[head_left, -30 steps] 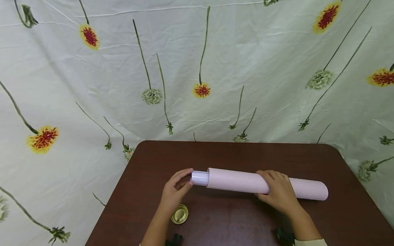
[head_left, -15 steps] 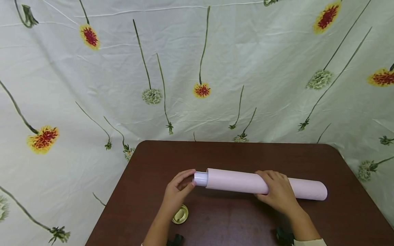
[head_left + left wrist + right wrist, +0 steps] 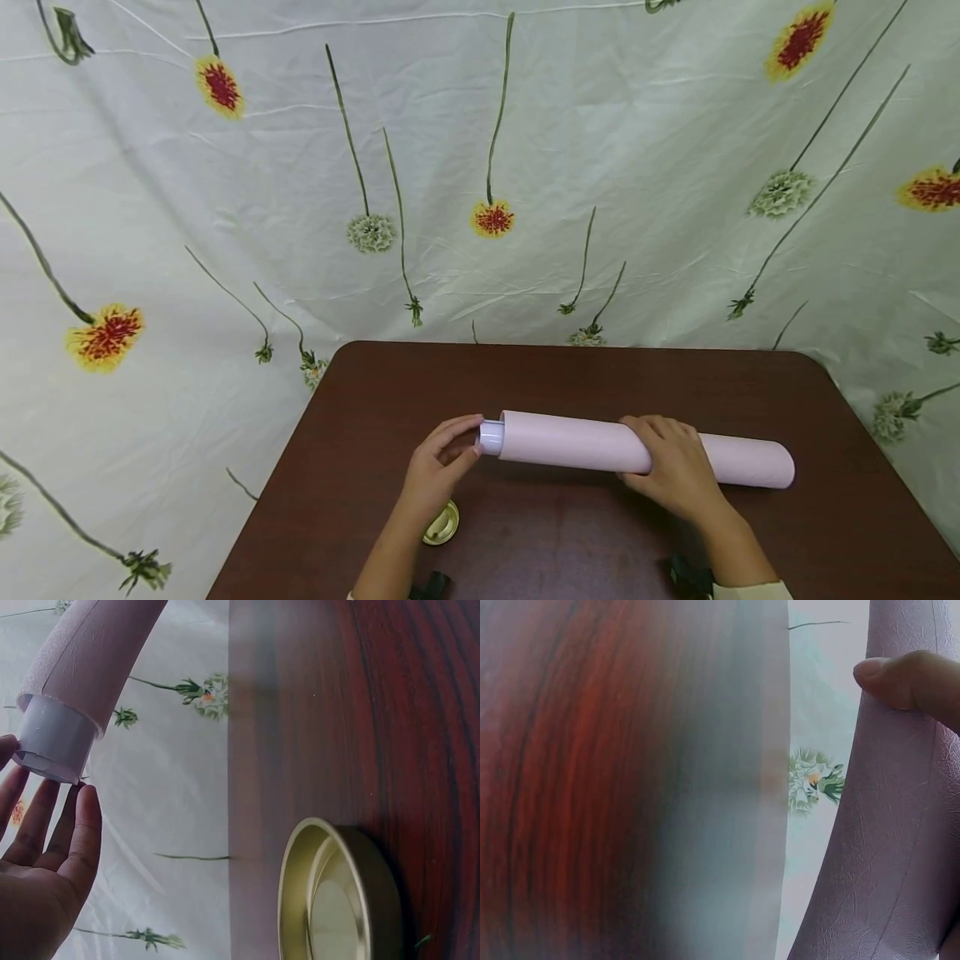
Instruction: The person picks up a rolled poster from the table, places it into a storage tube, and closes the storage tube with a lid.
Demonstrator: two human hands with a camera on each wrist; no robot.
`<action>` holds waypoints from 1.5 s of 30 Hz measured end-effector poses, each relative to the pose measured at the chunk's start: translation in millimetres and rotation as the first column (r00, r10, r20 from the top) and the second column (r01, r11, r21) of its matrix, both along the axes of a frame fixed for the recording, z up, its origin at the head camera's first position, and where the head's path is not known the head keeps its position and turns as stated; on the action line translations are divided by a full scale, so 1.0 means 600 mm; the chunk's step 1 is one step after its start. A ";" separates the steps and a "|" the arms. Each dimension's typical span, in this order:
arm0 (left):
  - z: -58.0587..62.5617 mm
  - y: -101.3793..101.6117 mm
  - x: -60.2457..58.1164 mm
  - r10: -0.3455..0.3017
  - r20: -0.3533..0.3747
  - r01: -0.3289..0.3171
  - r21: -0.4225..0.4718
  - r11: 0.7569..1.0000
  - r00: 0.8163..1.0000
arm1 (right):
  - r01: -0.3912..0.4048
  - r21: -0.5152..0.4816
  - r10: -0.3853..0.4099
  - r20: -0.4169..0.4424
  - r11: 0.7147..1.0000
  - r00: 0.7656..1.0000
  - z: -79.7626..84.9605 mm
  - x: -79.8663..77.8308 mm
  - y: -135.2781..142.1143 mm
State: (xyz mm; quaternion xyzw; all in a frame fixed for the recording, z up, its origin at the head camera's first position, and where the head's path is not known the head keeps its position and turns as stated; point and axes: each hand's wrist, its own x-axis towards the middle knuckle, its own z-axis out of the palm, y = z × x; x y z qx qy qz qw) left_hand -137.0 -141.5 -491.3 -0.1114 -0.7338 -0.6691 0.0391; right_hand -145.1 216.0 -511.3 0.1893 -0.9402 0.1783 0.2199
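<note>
A pale pink cardboard tube [image 3: 577, 442] lies slanted across the middle of the head view. From its left mouth sticks a short length of a rolled white glossy sheet [image 3: 492, 437]. My left hand [image 3: 437, 469] holds the end of that roll between thumb and fingertips; in the left wrist view the fingers [image 3: 88, 817] touch its rim. My right hand [image 3: 675, 467] grips the tube right of its middle, and the thumb [image 3: 896, 681] lies across it in the right wrist view. A gold round lid [image 3: 442, 525] lies by my left forearm, which partly hides it.
The dark brown wooden table [image 3: 547, 533] lies below the tube. Behind it hangs a white cloth [image 3: 450, 150] printed with flowers. Dark straps [image 3: 431, 586] show near both wrists.
My left hand has moved a little to the right, and less of the white roll sticks out of the tube. The tube and my right hand have shifted very slightly left.
</note>
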 end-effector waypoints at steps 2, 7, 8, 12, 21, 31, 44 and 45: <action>-0.001 0.001 0.000 -0.004 0.001 0.004 -0.002 1.000 1.000 | -0.001 0.001 0.001 0.000 1.000 1.000 -0.001 -0.001 -0.001; -0.005 0.004 -0.001 -0.011 -0.009 0.011 -0.018 1.000 1.000 | 0.001 0.006 -0.001 0.007 1.000 1.000 -0.003 -0.002 -0.005; -0.006 0.005 -0.001 -0.013 -0.009 0.013 -0.020 1.000 1.000 | 0.001 0.006 -0.001 0.011 1.000 1.000 -0.003 -0.003 -0.006; -0.005 0.007 0.000 -0.022 0.014 0.022 -0.018 1.000 1.000 | 0.002 0.005 -0.002 0.019 1.000 1.000 -0.004 -0.003 -0.008; -0.008 0.011 0.002 -0.038 0.044 0.041 -0.071 0.997 0.998 | -0.004 0.010 0.004 0.005 1.000 1.000 -0.006 -0.004 -0.010; -0.007 0.012 0.005 -0.055 0.045 0.061 -0.152 0.987 0.997 | -0.003 0.010 0.003 0.023 1.000 1.000 -0.005 -0.002 -0.011; -0.009 0.028 0.009 -0.052 0.082 0.062 -0.126 0.990 0.995 | -0.011 0.016 0.011 0.001 1.000 1.000 -0.008 -0.003 -0.012; -0.009 0.028 0.010 -0.053 0.084 0.063 -0.131 0.989 0.995 | -0.010 0.016 0.010 0.003 1.000 1.000 -0.009 -0.003 -0.012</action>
